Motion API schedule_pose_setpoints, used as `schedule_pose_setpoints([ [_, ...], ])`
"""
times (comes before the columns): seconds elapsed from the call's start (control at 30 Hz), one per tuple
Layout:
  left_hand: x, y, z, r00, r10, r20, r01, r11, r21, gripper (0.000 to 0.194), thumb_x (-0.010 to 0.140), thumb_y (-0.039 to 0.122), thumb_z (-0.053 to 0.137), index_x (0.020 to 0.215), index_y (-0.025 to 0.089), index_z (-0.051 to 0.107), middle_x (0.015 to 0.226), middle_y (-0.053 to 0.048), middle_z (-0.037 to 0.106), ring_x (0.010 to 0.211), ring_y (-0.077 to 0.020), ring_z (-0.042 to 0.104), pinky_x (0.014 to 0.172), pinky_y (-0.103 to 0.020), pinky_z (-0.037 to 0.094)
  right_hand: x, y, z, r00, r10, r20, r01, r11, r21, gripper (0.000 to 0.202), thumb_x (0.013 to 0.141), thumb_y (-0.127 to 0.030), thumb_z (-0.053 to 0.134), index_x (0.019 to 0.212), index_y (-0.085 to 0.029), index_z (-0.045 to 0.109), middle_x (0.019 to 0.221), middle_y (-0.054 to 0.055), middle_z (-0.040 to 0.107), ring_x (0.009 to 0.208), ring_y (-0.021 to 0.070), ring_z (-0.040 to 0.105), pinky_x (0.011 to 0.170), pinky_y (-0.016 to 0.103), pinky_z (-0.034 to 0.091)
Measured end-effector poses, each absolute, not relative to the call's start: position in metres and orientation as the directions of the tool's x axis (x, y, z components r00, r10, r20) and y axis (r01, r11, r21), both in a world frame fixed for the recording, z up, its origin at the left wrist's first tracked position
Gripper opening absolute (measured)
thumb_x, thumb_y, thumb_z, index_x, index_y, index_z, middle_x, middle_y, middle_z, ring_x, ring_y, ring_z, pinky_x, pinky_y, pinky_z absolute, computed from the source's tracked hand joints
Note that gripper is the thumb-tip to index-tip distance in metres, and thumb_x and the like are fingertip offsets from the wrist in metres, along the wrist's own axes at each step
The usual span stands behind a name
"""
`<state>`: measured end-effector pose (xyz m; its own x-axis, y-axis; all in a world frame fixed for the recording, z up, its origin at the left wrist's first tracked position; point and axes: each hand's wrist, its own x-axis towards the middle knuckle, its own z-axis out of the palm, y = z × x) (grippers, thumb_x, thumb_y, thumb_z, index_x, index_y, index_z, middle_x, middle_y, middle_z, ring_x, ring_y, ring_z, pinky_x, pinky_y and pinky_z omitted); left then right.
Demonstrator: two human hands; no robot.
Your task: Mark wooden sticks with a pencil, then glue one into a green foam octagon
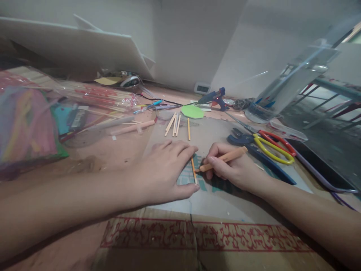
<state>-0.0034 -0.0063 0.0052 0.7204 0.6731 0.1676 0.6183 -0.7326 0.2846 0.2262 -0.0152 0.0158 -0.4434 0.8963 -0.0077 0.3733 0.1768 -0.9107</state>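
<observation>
My left hand lies palm down on the sheet, its index finger and thumb pinning the two ends of a thin wooden stick. Most of that stick is coloured orange, with a pale end by the thumb. Gripped in my right hand is an orange marker, its dark tip touching the stick. Beyond my left fingers lie several bare wooden sticks and one orange stick. A green paper piece is just behind them.
Pliers and scissors with red and yellow handles lie to the right, beside a phone. A blue glue gun stands at the back near a clear container. Bagged craft materials fill the left.
</observation>
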Motion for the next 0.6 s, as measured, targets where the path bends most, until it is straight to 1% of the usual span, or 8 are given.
schedule_pose_setpoints([
  [0.1, -0.0033, -0.0061, 0.0041, 0.706, 0.689, 0.164, 0.624, -0.715, 0.315, 0.078, 0.086, 0.056, 0.067, 0.148, 0.014, 0.046, 0.153, -0.018, 0.050, 0.142, -0.0390, 0.046, 0.114, -0.060, 0.042, 0.2263, -0.0155, 0.0158, -0.439, 0.899, -0.006, 0.374, 0.176, -0.910, 0.027, 0.100, -0.041, 0.059, 0.083, -0.020, 0.056, 0.063, 0.002, 0.072, 0.052, 0.0106, 0.059, 0.045, 0.021, 0.037],
  [0.3, -0.0039, -0.0074, 0.0026, 0.706, 0.685, 0.181, 0.613, -0.718, 0.329, 0.070, 0.088, 0.053, 0.064, 0.145, 0.015, 0.047, 0.149, -0.019, 0.054, 0.139, -0.0384, 0.049, 0.113, -0.060, 0.043, 0.2273, -0.0166, 0.0160, -0.400, 0.916, 0.018, 0.367, 0.178, -0.913, 0.029, 0.101, -0.045, 0.058, 0.085, -0.020, 0.057, 0.064, 0.002, 0.072, 0.049, 0.0100, 0.057, 0.044, 0.021, 0.037],
  [0.47, -0.0037, -0.0102, 0.0027, 0.692, 0.702, 0.169, 0.638, -0.704, 0.312, 0.075, 0.088, 0.051, 0.063, 0.149, 0.013, 0.044, 0.149, -0.020, 0.053, 0.139, -0.0387, 0.048, 0.114, -0.060, 0.042, 0.2264, -0.0177, 0.0172, -0.429, 0.903, 0.026, 0.366, 0.200, -0.909, 0.028, 0.100, -0.044, 0.060, 0.086, -0.020, 0.059, 0.065, 0.003, 0.073, 0.053, 0.0111, 0.061, 0.047, 0.022, 0.039],
  [0.6, -0.0043, -0.0093, 0.0011, 0.684, 0.710, 0.168, 0.639, -0.694, 0.332, 0.078, 0.087, 0.052, 0.064, 0.150, 0.012, 0.043, 0.151, -0.021, 0.051, 0.141, -0.0391, 0.046, 0.116, -0.060, 0.041, 0.2259, -0.0179, 0.0179, -0.438, 0.898, 0.030, 0.374, 0.212, -0.903, 0.025, 0.100, -0.041, 0.060, 0.087, -0.020, 0.059, 0.066, 0.003, 0.074, 0.054, 0.0111, 0.061, 0.048, 0.022, 0.039],
])
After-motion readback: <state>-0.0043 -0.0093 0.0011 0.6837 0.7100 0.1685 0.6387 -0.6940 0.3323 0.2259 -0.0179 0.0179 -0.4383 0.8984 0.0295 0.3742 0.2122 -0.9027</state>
